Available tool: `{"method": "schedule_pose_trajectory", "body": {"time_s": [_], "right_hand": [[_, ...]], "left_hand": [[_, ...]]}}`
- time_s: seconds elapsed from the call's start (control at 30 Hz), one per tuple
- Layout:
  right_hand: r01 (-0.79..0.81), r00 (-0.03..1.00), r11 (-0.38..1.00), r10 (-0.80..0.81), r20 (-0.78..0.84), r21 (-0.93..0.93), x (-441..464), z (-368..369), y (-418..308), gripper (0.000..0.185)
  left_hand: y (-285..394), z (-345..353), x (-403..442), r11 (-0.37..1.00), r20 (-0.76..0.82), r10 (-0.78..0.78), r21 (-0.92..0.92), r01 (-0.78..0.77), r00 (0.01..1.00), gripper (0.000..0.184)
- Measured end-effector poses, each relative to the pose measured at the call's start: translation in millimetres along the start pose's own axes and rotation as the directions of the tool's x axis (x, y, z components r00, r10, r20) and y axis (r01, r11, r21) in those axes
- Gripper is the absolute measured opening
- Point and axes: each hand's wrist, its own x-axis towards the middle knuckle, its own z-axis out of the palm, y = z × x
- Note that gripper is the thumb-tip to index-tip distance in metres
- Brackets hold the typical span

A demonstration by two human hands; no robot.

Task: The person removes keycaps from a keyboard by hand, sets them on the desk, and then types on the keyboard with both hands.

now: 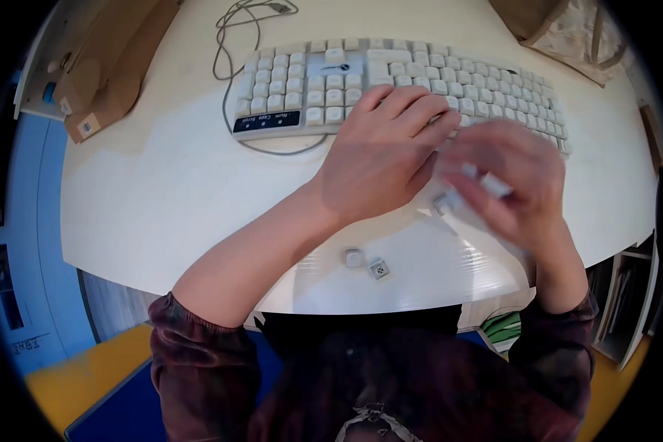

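While left fingers (pixel 411 104), slightly parted, touch keyboard (pixel 449 72), right fingers (pixel 480 205) curl; blurred

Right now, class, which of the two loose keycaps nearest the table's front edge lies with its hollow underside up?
The right-hand keycap in the picture: its dark, hollow inside faces up, whereas the left-hand keycap shows its pale top.

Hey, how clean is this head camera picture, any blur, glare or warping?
In the head view, the right hand is smeared by motion blur, the left hand noticeably crisper; in the head view, glare streaks the near part of the table; in the head view, its edges bow and the picture's corners go black.
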Motion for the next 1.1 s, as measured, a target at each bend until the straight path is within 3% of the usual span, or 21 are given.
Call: {"method": "schedule_pose_trajectory", "body": {"time_s": [0.03,0.13,0.23,0.53,0.63,0.7,0.73,0.83,0.93,1.1], "right_hand": [[0.036,0.986,0.996,-0.048,0.162,0.077,2,-4,-10,0.021],[0.081,0.900,0.950,-0.199,0.388,0.300,-6,10,-24,0.026],[0.053,0.862,0.942,-0.211,0.461,0.331,-12,20,-32,0.026],[0.082,0.877,0.971,-0.177,0.446,0.224,-20,34,-34,0.018],[0.013,0.882,0.978,-0.109,0.459,0.207,-14,26,-27,0.011],[-0.206,0.873,0.939,0.050,0.484,0.275,-5,15,-27,0.008],[-0.314,0.856,0.900,0.129,0.500,0.304,-2,10,-27,0.008],[-0.440,0.892,0.734,0.288,0.349,0.517,-3,8,-19,0.014],[-0.609,0.793,0.585,0.429,0.434,0.535,5,-6,-6,0.018],[-0.602,0.797,0.586,0.479,0.367,0.542,8,-7,2,0.022]], "left_hand": [[0,2,-2,1.000,-0.012,-0.008,0.002,0.008,1.000,0.053],[-2,8,-4,1.000,-0.052,-0.005,0.025,0.006,0.999,0.051],[-1,9,-5,1.000,-0.068,-0.010,0.025,0.011,0.998,0.049],[-2,8,-5,1.000,-0.069,-0.005,0.013,0.006,0.998,0.049],[-3,5,-5,1.000,-0.065,-0.009,-0.016,0.008,0.998,0.051],[-5,3,-5,0.999,-0.069,-0.005,-0.047,0.001,0.998,0.053],[-7,3,-6,0.998,-0.071,-0.003,-0.068,-0.002,0.997,0.054],[-9,-2,-4,0.990,-0.085,-0.014,-0.143,0.002,0.996,0.061],[-8,-10,-1,0.980,-0.090,-0.036,-0.197,0.017,0.995,0.064],[-7,-11,2,0.965,-0.126,-0.034,-0.261,0.000,0.991,0.055]]}}
